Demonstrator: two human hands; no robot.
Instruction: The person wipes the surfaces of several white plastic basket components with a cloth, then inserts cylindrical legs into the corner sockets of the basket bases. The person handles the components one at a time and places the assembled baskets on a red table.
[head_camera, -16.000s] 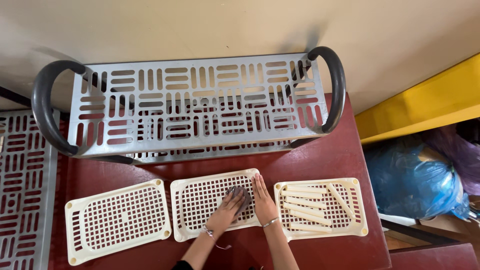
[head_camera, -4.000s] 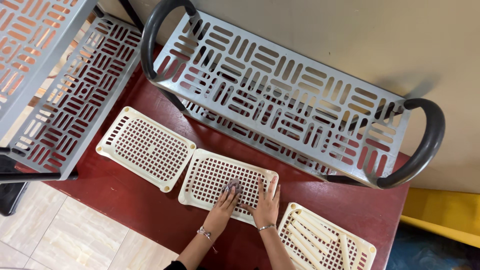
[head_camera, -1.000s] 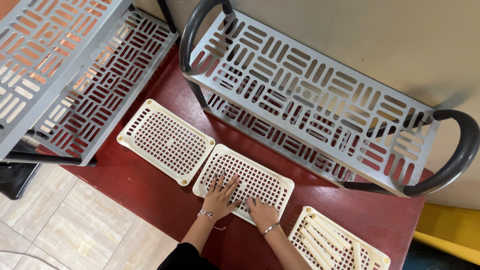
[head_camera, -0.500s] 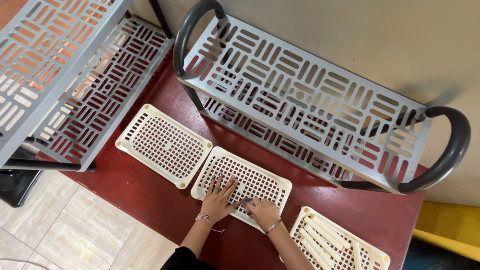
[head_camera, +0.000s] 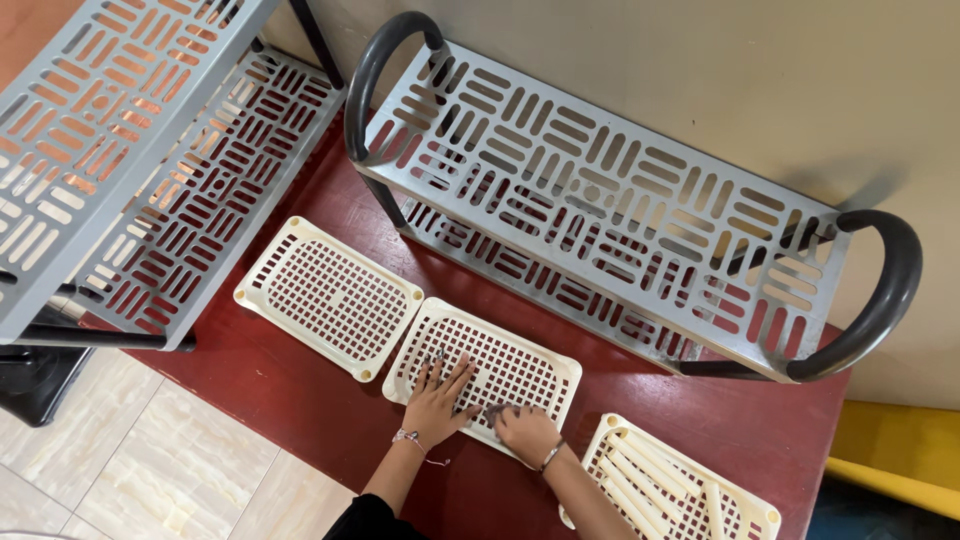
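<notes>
Both hands on the middle cream perforated plastic tray (head_camera: 484, 372)
Your L hand (head_camera: 438, 402) lies spread flat, pinning it to the dark red table (head_camera: 290, 400); R hand (head_camera: 524, 432) curled at its 5 o'clock edge, grip unclear; grey slotted metal rack (head_camera: 610, 205) at 12

Right tray (head_camera: 700, 495) cut by bottom edge; left rack (head_camera: 120, 170) cropped at left.

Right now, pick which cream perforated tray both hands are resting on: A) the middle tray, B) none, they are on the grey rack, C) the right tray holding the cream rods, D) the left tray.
A: the left hand lies flat with spread fingers and the right hand rests beside it, both on the middle tray, while the left tray and the right tray with rods go untouched.
</notes>
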